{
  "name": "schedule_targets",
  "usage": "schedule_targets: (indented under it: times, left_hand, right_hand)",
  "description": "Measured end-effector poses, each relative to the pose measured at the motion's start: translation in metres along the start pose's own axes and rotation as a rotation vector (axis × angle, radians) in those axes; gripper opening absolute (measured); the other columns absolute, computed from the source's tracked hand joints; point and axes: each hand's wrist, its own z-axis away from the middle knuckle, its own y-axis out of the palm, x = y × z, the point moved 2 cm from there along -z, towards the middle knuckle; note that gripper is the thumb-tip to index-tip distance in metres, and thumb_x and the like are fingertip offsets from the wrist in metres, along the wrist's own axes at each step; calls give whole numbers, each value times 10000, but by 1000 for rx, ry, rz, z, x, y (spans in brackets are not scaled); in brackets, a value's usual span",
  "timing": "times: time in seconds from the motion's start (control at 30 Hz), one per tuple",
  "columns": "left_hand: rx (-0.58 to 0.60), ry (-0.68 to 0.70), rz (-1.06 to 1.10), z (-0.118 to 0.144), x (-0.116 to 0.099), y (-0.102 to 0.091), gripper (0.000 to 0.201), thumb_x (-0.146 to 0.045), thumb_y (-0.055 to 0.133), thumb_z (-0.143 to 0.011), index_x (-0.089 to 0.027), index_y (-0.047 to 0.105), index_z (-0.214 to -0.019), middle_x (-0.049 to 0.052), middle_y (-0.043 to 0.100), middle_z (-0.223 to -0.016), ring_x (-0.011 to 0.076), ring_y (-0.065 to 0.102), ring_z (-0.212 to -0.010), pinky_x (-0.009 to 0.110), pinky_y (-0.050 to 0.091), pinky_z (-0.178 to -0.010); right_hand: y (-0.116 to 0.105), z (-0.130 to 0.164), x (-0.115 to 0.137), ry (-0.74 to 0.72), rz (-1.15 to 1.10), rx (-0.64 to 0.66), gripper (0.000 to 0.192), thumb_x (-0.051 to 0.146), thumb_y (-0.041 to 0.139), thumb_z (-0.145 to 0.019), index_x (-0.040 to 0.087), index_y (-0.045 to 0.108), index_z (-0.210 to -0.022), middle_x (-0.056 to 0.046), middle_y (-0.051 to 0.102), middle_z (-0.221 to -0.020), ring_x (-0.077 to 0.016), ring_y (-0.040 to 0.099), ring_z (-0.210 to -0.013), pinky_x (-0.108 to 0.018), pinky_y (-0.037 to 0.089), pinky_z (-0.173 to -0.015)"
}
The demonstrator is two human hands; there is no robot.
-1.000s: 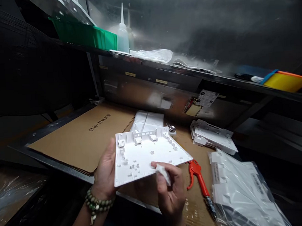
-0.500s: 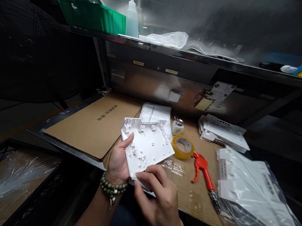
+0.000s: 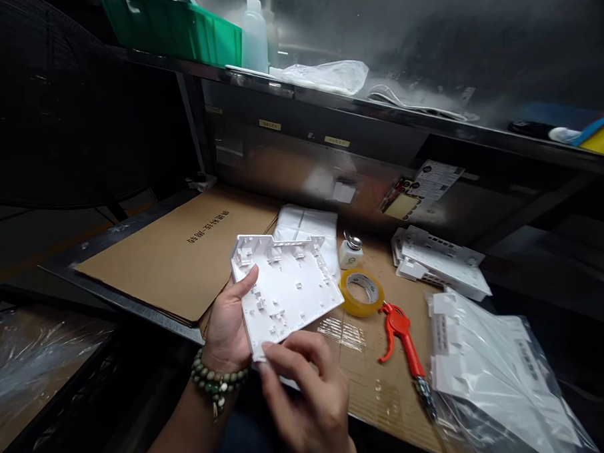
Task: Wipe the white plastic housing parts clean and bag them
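White plastic panel (image 3: 287,294) held above front edge of surface (image 3: 369,384), ribbed inner side up, tilted toward camera. L hand (image 3: 229,320) has grip closed on panel's left edge: thumb on top face, palm & fingers underneath. R hand (image 3: 303,387) at panel's near corner, fingertips (image 3: 267,348) touching bottom edge from below/front; grip loosely curled, can't tell if it pinches the panel. Panel sits betw. both hands, mostly beyond the R one. Bead bracelet (image 3: 216,380) on L wrist. Tape roll (image 3: 362,292) just right of panel, on cardboard sheet (image 3: 183,258). Red air gun (image 3: 404,345) beside tape. Bagged white parts (image 3: 493,372) far right.
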Motion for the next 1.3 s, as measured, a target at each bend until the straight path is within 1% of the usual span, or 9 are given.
schedule_targets:
  times: [0.17, 0.33, 0.43, 0.57, 0.63, 0.87, 1.07, 1.2, 1.3]
  left_hand:
    - [107, -69, 40, -5, -12, -20, 627, -235, 468, -1035, -168, 296, -1633, 215, 625, -1452, 401, 584, -1342, 652, 369, -1196]
    - [376, -71, 214, -9, -45, -52, 611, -379, 346, -1094, -289, 149, -1666, 115, 507, -1569, 328, 392, -1482, 623, 232, -1247]
    - [266, -45, 158, -5, -59, -63, 615, -472, 369, -1088, -385, 141, -1652, 35, 515, -1560, 304, 353, -1500, 614, 243, -1231]
    - [-70, -289, -64, 6, -68, -72, 846, -696, 633, -897, -513, 205, -1603, -69, 629, -1436, 305, 416, -1466, 563, 352, -1180]
    - [-138, -363, -125, 8, -71, -74, 959, -722, 718, -802, -553, 201, -1591, -96, 655, -1394, 308, 437, -1458, 545, 400, -1170]
    - [-99, -382, -159, 14, -71, -74, 999, -758, 651, -823, -542, 77, -1611, -102, 604, -1454, 343, 421, -1460, 597, 437, -1165]
    - [-169, -409, -209, 21, -69, -94, 1079, -702, 689, -809, -536, -37, -1589, -63, 651, -1349, 419, 558, -1304, 699, 475, -1115]
    - [-80, -336, -341, 18, -66, -109, 1069, -483, 742, -800, -612, -17, -1541, -142, 626, -1315, 411, 515, -1317, 679, 495, -1103]
    - [-45, -286, -386, 22, -61, -100, 1072, -363, 749, -801, -660, 15, -1524, -176, 599, -1357, 394, 510, -1328, 631, 488, -1126]
  right_hand:
    - [-7, 0, -16, 25, 18, 35, 214, 111, 678, -914, 198, 734, -1102, -64, 658, -955, -154, 683, -774, -264, 608, -680]
    - [-67, -5, -65, 203, 214, -237, 168, 154, 676, -955, 230, 769, -1072, -53, 613, -1008, -144, 654, -872, -231, 605, -709]
    - [-81, -7, -78, 194, 234, -241, 172, 167, 673, -965, 237, 771, -1089, -53, 611, -1033, -153, 654, -924, -254, 614, -767]
    - [-72, -6, -82, 196, 241, -116, 173, 168, 648, -981, 227, 770, -1091, -58, 625, -1036, -159, 679, -930, -272, 617, -791]
    - [-70, -4, -82, 202, 259, -139, 166, 168, 648, -982, 223, 768, -1083, -58, 625, -1031, -154, 681, -917, -265, 610, -784]
    - [-75, -2, -102, 190, 329, -44, 130, 214, 657, -981, 220, 779, -1029, -54, 675, -1004, -151, 707, -842, -244, 600, -710]
    - [-88, -34, -90, 230, 192, -211, 137, 240, 652, -996, 242, 766, -1073, -50, 664, -1038, -161, 685, -952, -274, 600, -801]
    - [-79, -52, -80, 163, 182, -216, 163, 226, 639, -1005, 237, 758, -1116, -56, 653, -1068, -172, 665, -1016, -319, 579, -881]
    - [-76, -53, -85, 195, 226, -204, 152, 247, 636, -1007, 233, 768, -1080, -60, 647, -1065, -173, 668, -977, -327, 578, -853]
